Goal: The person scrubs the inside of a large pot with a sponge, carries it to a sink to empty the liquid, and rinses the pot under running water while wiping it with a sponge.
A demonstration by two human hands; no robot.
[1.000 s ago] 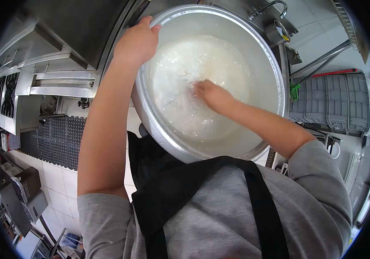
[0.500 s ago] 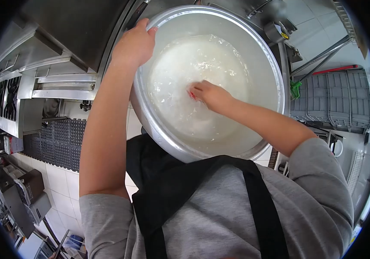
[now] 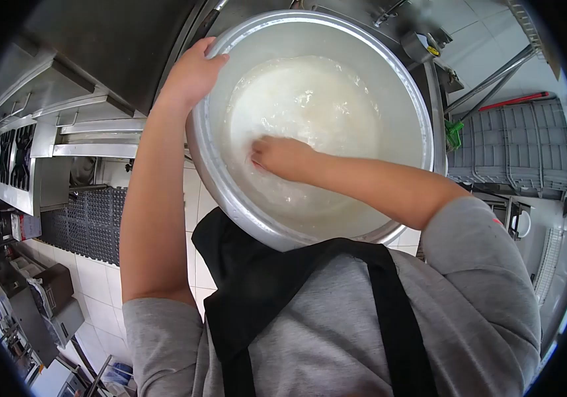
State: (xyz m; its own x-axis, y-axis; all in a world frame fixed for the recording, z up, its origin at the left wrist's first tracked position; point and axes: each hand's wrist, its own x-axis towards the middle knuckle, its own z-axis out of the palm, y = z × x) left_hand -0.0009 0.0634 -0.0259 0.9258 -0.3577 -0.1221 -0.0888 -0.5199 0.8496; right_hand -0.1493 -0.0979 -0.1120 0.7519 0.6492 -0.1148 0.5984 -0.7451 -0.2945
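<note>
A large silvery metal pot (image 3: 397,79) stands tilted in front of me, holding cloudy whitish water (image 3: 310,106). My left hand (image 3: 194,74) grips the pot's rim at the upper left, thumb lying toward the inside. Inside the pot, my right hand (image 3: 282,157) is at the left part of the water, its fingers curled and the tips dipped under the surface. Something red shows at those fingertips, too small to name. Whatever the right fingers hold, if anything, is hidden by the cloudy water.
A faucet (image 3: 389,12) and a small metal pot (image 3: 418,47) are behind the big pot. On the right stands a grey plastic crate (image 3: 511,142), with a green-ended pole (image 3: 454,134) beside it. A black perforated mat (image 3: 88,221) lies on the tiled floor at left.
My right hand has swept left and slightly toward me through the water. My left hand stays on the rim, shifted slightly left in view together with the pot.
</note>
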